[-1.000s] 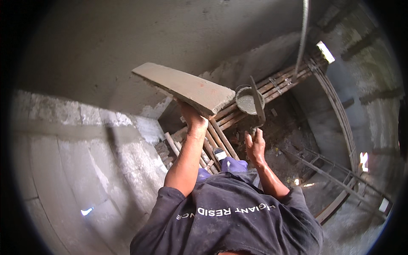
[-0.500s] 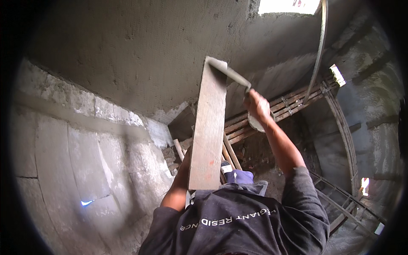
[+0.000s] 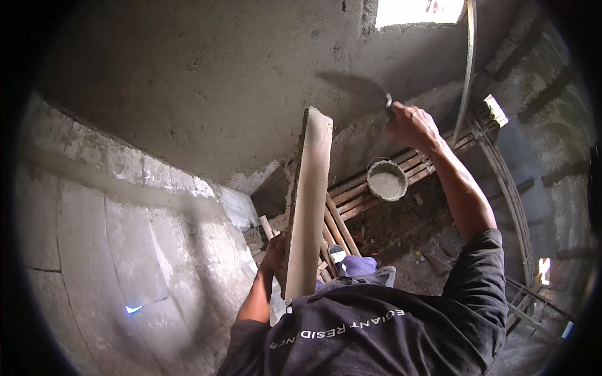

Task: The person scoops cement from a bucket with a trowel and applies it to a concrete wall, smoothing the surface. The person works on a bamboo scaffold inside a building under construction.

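My right hand [image 3: 414, 127] is wrapped round the handle of a pointed trowel [image 3: 356, 83]. Its dark, motion-blurred blade points left, over the grey plastered wall [image 3: 207, 81]; whether it touches the wall I cannot tell. A long straight wooden board [image 3: 311, 207] stands upright in front of my chest, its edge crusted with mortar. At the board's left side my left hand [image 3: 274, 252] grips it, the fingers partly hidden behind it. Beyond the board, to the right, a round bucket [image 3: 387, 180] of grey mortar rests on wooden poles.
Several bound poles [image 3: 357, 195] run below the wall. A thin bent strip [image 3: 467, 75] hangs at the upper right, near a bright opening [image 3: 420, 11]. Concrete-coloured panels [image 3: 135, 250] rise at left. A ladder-like frame [image 3: 533, 313] lies at lower right, and rubble covers the ground below.
The trowel has come off the board's top end and moved right and up, over the wall. The board has turned more edge-on and dropped slightly. The mortar bucket is now uncovered by my arm.
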`<action>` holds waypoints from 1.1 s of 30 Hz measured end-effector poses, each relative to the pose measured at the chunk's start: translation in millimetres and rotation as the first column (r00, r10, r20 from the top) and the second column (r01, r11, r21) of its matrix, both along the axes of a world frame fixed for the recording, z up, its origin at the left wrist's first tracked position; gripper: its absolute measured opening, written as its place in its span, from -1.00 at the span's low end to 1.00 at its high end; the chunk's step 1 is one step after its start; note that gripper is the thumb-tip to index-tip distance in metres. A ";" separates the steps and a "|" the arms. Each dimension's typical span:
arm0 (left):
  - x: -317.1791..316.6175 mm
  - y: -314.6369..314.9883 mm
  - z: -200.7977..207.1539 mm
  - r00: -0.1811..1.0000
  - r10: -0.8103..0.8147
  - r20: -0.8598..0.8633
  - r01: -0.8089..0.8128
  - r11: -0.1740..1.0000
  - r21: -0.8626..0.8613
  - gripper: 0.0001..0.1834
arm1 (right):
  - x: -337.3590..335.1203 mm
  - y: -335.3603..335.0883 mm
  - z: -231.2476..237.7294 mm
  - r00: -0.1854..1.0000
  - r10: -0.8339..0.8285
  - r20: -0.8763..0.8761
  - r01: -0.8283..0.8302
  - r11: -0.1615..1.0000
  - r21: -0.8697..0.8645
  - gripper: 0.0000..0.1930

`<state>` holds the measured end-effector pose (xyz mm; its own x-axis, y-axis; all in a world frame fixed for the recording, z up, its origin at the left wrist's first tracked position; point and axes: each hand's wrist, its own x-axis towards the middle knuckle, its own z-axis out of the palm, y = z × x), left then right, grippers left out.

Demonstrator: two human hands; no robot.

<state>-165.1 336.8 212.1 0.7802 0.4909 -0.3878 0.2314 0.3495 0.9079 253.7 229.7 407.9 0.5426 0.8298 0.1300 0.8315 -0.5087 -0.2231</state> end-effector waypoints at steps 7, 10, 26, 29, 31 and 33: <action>4.6 -0.4 28.3 0.994 -0.110 -0.028 0.112 0.989 0.096 -0.50 | -15.7 8.5 -18.0 0.998 0.022 -0.059 -0.018 0.997 0.079 -0.75; -14.3 5.7 4.2 0.978 -0.169 -0.122 0.198 0.936 0.291 -0.48 | -13.4 3.0 -10.3 0.978 0.196 -0.076 -0.203 0.972 -0.114 -0.76; -32.9 -12.3 30.6 0.989 -0.060 -0.138 0.091 0.967 0.238 -0.43 | -46.4 5.0 1.9 0.980 0.015 -0.200 0.044 0.957 0.288 -0.77; -22.4 -17.0 44.5 0.989 -0.012 -0.150 0.051 0.965 0.256 -0.45 | -23.6 -3.2 -45.7 0.986 0.107 -0.131 -0.130 0.975 -0.181 -0.75; -25.0 -9.4 48.1 0.986 -0.102 -0.131 0.150 0.886 0.438 -0.45 | -15.6 -21.0 -62.6 0.987 0.140 -0.079 -0.160 0.883 -0.441 -0.72; -21.8 0.4 36.8 0.990 -0.107 -0.095 0.140 0.872 0.470 -0.45 | -8.6 -41.3 -96.8 0.994 -0.102 -0.042 0.087 0.957 -0.276 -0.67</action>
